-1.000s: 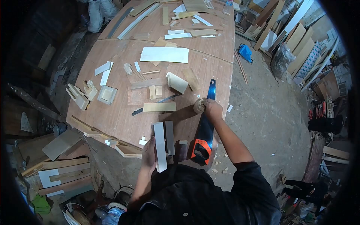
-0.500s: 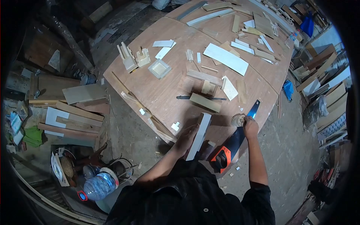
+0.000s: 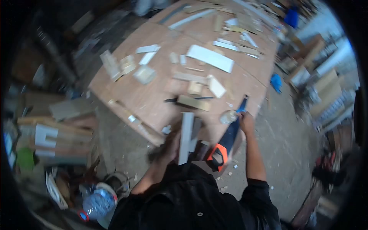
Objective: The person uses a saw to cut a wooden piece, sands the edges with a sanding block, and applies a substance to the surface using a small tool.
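Note:
My left hand, blurred, is closed around the left side of a long, narrow white-faced wood piece, which points away from my body at the table's near edge. My right hand is closed beside a small round pale container, fingertips close to its right side. What those fingers hold is too small to make out. Under that hand a handsaw lies slantwise, its orange-and-black handle toward me. A wood block rests beyond the white piece, over a thin dark strip.
The wooden table carries several offcuts, a wide white board and small wooden box shapes. Stacked boards lie on the floor at left, near a large water bottle. More planks lean at right.
The view has swung, shifting the scene leftward and blurring it. The white-faced piece in my left hand has turned more upright in view. My right hand stays by the round container.

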The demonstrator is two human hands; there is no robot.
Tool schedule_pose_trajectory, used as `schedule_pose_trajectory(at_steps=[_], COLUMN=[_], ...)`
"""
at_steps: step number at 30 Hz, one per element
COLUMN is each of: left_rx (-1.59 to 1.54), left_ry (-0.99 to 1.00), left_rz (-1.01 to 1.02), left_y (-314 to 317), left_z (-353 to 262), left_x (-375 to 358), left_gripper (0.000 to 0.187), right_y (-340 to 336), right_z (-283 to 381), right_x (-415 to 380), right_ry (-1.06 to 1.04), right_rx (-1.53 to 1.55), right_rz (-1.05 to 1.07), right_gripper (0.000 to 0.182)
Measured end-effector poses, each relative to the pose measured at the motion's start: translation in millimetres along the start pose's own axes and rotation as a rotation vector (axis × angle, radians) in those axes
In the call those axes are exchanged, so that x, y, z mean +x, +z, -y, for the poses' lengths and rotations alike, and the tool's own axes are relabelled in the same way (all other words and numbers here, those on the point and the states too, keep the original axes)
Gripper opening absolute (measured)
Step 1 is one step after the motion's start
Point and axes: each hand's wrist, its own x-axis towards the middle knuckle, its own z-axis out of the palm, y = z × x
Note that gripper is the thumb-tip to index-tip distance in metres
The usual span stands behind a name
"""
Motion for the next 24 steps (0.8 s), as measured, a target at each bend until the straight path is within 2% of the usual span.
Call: schedule_pose_trajectory(at_steps=[2,3,4,6,7,9,10,11,13,14,16,17,21,22,23,24], left_rx=[-0.072,0.001,-0.01,-0.059,-0.045,-0.042,-0.009,-0.002,0.019,0.032,-0.16,-0.216,-0.067,-0.097,-0.093,-0.111], left_ry=[-0.004,0.069,0.023,-0.08,-0.084,-0.084,-0.067,-0.066,-0.128,-0.115,-0.182,-0.197,-0.199,-0.268,-0.271,-0.272], left_rz=[-0.009,-0.13,-0.064,0.083,0.1,0.069,0.103,0.114,0.205,0.203,0.438,0.549,0.477,0.4,0.396,0.473], left_y=[5.8,21.7,19.4,26.7,29.9,37.8,45.9,48.2,49.9,61.8,60.8,64.3,91.6,98.8,96.8,93.4], left_z=[-8.2,-17.3,-20.1,-39.3,-43.3,-48.2,-55.2,-58.0,-63.1,-68.6,-69.1,-70.9,-96.8,-103.6,-106.9,-109.4], left_x=[-5.5,-9.6,-11.3,-23.3,-24.6,-25.5,-28.6,-26.1,-22.1,-26.9,-19.9,-18.5,-37.8,-44.5,-40.4,-36.2], left_gripper=[0.042,0.05,0.053,0.052,0.052,0.047,0.046,0.046,0.049,0.051,0.048,0.049,0.054,0.054,0.054,0.053], right_y=[-10.6,-15.4,-26.1,-47.9,-57.5,-75.4,-81.7,-92.2,-115.6,-121.6,-134.2,-134.3,-132.6,-129.8,-126.7,-126.0], right_z=[0.6,-1.0,1.6,8.7,13.2,24.2,35.4,55.9,109.1,129.8,172.4,187.4,223.7,230.5,237.3,242.3], right_x=[-3.0,-4.3,-6.8,-12.5,-20.2,-39.8,-51.9,-64.7,-93.0,-107.4,-133.7,-145.4,-177.7,-182.8,-186.9,-191.2], right_ry=[0.062,0.07,0.103,0.332,0.345,0.496,0.487,0.486,0.499,0.471,0.477,0.415,0.318,0.299,0.28,0.256], right_rx=[-0.053,-0.07,-0.084,0.256,0.257,0.88,1.062,1.063,1.352,1.388,1.45,1.514,1.505,1.483,1.462,1.493], right_rz=[-0.07,-0.097,-0.122,-0.085,-0.103,-0.126,-0.143,-0.158,-0.129,-0.123,-0.119,-0.123,-0.088,-0.084,-0.076,-0.069], right_gripper=[0.018,0.018,0.018,0.017,0.017,0.021,0.021,0.021,0.017,0.015,0.006,0.006,0.011,0.012,0.013,0.016])
